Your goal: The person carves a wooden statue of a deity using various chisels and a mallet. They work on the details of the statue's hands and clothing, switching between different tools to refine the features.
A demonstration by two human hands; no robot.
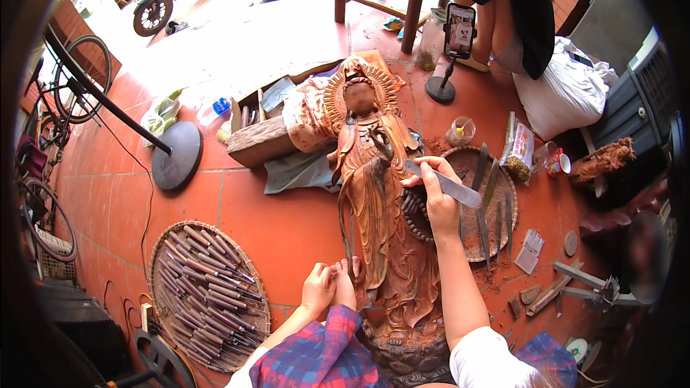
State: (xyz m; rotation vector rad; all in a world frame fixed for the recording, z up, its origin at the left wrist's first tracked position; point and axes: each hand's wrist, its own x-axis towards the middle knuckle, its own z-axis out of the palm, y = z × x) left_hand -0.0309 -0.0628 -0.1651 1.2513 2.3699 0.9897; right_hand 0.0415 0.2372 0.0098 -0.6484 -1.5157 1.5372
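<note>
A carved wooden statue (395, 244) of a robed standing figure, with a ridged halo behind its head, lies tilted back in front of me. In my right hand (438, 190) is a flat grey metal file (457, 191), held across the statue's side near its carved beads (415, 217). My left hand (318, 289) is curled against my bare foot (345, 287) at the statue's left edge; whether anything is inside its fingers is hidden. The statue's upper part leans on a cloth-wrapped bundle (305, 111) over a wooden box (262, 140).
A round woven tray (162, 244) of many handled carving tools lies at left, beside a black stand base (176, 156). At right, another woven tray (471, 154) holds long files. Beyond are a phone on a stand (440, 89), a white sack (568, 93) and a seated person (510, 7).
</note>
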